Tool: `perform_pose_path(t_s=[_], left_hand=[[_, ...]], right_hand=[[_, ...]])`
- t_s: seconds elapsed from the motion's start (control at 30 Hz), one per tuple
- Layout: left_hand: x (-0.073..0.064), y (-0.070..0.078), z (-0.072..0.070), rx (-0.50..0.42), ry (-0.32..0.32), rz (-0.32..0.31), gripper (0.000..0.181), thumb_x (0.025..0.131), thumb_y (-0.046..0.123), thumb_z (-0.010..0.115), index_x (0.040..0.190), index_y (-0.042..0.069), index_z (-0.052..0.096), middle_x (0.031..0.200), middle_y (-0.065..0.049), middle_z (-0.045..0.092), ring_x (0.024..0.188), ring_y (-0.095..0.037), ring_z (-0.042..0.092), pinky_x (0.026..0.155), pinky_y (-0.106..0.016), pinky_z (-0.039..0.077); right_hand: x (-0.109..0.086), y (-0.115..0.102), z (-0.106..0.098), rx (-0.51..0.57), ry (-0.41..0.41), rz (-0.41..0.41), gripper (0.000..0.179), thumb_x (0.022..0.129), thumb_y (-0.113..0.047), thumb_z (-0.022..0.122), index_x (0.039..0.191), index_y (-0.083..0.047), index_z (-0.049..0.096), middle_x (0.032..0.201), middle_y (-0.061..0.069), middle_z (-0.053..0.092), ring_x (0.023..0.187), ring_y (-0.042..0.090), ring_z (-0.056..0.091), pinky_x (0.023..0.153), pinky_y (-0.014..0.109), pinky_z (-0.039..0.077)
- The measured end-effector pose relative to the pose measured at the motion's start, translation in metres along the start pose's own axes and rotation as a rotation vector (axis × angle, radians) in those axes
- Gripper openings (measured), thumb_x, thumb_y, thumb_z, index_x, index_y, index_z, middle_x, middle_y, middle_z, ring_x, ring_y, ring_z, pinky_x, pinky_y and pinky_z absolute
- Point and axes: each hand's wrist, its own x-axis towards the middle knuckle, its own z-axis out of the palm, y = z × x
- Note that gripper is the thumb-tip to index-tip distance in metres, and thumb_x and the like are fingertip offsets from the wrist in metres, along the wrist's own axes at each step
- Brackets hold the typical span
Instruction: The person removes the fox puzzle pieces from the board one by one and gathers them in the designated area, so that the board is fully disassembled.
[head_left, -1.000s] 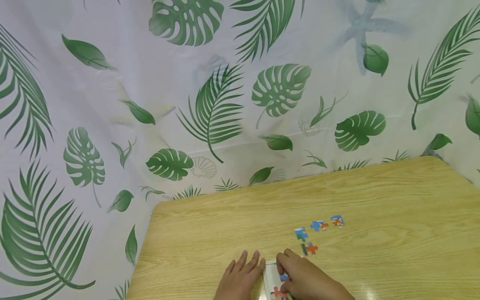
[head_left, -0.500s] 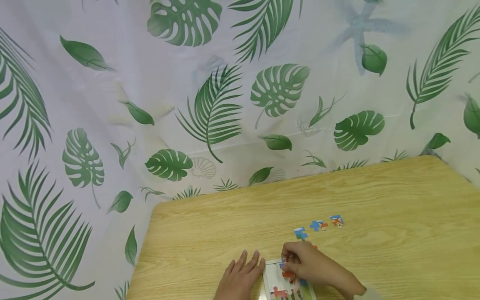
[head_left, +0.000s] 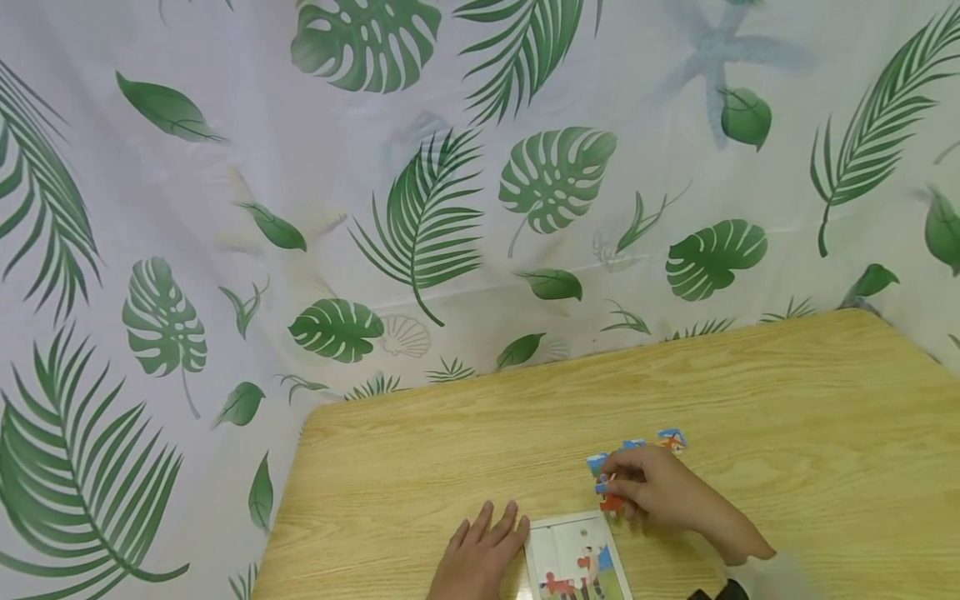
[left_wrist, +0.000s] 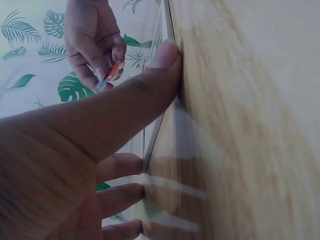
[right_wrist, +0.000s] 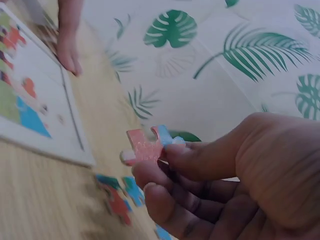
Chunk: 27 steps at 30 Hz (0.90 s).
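Two hands at work: the right hand (head_left: 663, 490) pinches one puzzle piece (right_wrist: 146, 148), red and blue, above the table (head_left: 795, 417), right by the loose pieces (head_left: 672, 439). Three of those show from the head, and a red-and-green one (right_wrist: 118, 204) from the right wrist. The left hand (head_left: 480, 554), fingers extended, touches the single puzzle frame (head_left: 553, 546); pieces inside are too small to count.

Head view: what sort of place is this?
Probably an indoor corner set up for tabletop activities: a wood-grain table, a leaf-print sheet hanging behind it, and a puzzle tray with loose pieces nearby.
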Motion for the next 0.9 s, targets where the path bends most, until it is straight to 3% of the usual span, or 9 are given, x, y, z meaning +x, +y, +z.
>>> perform_pose_path(t_s=[0.17,0.37,0.63,0.9], left_hand=[[0.0,0.0,-0.002,-0.03,-0.003,-0.006,0.101,0.076,0.079,0.068,0.154,0.017,0.05,0.162,-0.007,0.041,0.148,-0.037,0.038,0.11,-0.062,0.041],[0.001,0.002,-0.004,-0.001,-0.013,-0.015,0.103,0.072,0.076,0.074,0.154,0.018,0.05,0.162,-0.005,0.041,0.148,-0.035,0.039,0.11,-0.06,0.042],[0.0,0.001,-0.003,-0.014,-0.012,-0.015,0.102,0.073,0.074,0.074,0.154,0.017,0.051,0.162,-0.006,0.041,0.148,-0.036,0.038,0.11,-0.061,0.042],[0.0,0.002,-0.003,-0.003,-0.004,-0.007,0.101,0.075,0.077,0.071,0.155,0.018,0.05,0.162,-0.005,0.04,0.148,-0.036,0.038,0.11,-0.061,0.042]], right_hand=[[-0.009,0.006,-0.023,-0.033,0.082,0.052,0.006,0.1,0.004,0.062,0.102,0.008,0.066,0.076,0.007,0.065,0.058,0.019,0.064,0.05,0.027,0.053],[-0.016,0.011,-0.038,-0.106,0.157,0.099,0.004,0.097,0.001,0.067,0.093,0.002,0.066,0.078,0.007,0.064,0.059,0.014,0.059,0.051,0.028,0.051],[-0.017,0.023,-0.037,-0.15,0.156,0.138,0.008,0.093,0.003,0.072,0.088,0.0,0.065,0.076,0.004,0.06,0.061,0.011,0.055,0.054,0.025,0.049],[-0.015,0.031,-0.029,-0.33,0.176,0.097,0.016,0.089,-0.001,0.078,0.082,-0.007,0.065,0.075,-0.004,0.059,0.066,0.006,0.05,0.058,0.024,0.045]])
